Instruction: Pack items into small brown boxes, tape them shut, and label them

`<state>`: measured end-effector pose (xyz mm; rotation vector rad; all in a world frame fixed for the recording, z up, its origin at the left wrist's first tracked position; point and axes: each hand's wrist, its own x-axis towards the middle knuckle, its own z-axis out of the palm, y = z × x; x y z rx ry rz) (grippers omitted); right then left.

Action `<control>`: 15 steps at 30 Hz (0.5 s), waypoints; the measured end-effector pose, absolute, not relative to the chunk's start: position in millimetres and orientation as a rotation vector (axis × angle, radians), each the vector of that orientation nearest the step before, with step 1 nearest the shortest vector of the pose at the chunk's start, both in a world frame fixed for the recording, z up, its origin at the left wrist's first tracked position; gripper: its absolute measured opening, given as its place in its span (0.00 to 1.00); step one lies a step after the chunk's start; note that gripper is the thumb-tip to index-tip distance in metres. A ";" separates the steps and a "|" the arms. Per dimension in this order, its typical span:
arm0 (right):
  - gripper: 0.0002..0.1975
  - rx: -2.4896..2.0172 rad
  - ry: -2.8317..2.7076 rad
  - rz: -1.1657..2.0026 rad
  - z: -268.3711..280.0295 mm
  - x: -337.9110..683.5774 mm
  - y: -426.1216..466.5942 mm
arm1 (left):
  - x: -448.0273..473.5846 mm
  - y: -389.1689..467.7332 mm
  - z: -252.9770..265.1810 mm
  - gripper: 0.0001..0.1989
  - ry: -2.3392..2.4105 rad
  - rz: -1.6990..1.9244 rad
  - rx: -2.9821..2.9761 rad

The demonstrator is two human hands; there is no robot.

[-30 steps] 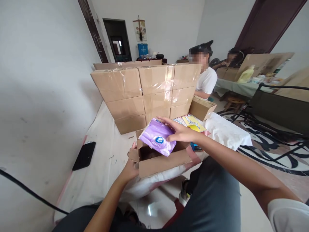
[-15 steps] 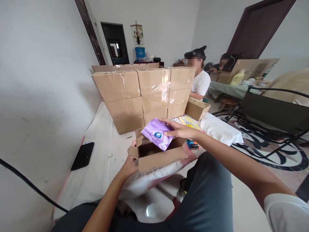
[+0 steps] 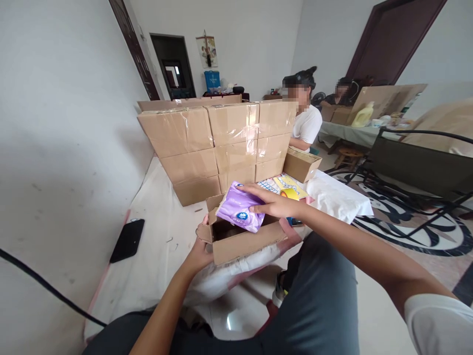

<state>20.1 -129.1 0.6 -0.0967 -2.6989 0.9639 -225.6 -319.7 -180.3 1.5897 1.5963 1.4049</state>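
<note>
A small cardboard box (image 3: 247, 246) stands with its top flaps apart at the near edge of the covered table. My left hand (image 3: 202, 246) grips its left end, with fingers around the side by the flap. In my right hand (image 3: 271, 203) is a purple soft packet (image 3: 236, 209) with a blue round logo, held tilted over the box's opening. The packet's lower edge is at the mouth of the box and hides part of it. What lies deeper inside the box is too dark to make out.
Stacked taped cartons (image 3: 234, 125) wall off the far side. A black phone (image 3: 127, 240) lies at left. Yellow tape (image 3: 289, 194), a printed sheet (image 3: 291, 185) and another carton (image 3: 302, 165) are to the right. A person (image 3: 308, 123) sits behind the cartons; another is farther back.
The purple packet has tilted and dropped slightly in my right hand. More of the yellow tape shows beyond my wrist. My left hand keeps its hold on the box.
</note>
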 end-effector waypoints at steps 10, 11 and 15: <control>0.34 0.018 -2.717 0.435 9.1 26.8 -137.2 | -225.4 -321.9 -170.3 0.66 1.636 1.401 1.581; 0.34 0.048 -2.729 0.355 8.5 26.8 -136.9 | -227.0 -322.2 -174.1 0.66 1.658 1.392 1.580; 0.32 0.163 -2.813 0.061 7.6 26.1 -139.7 | -235.2 -323.8 -186.7 0.63 1.741 1.351 1.652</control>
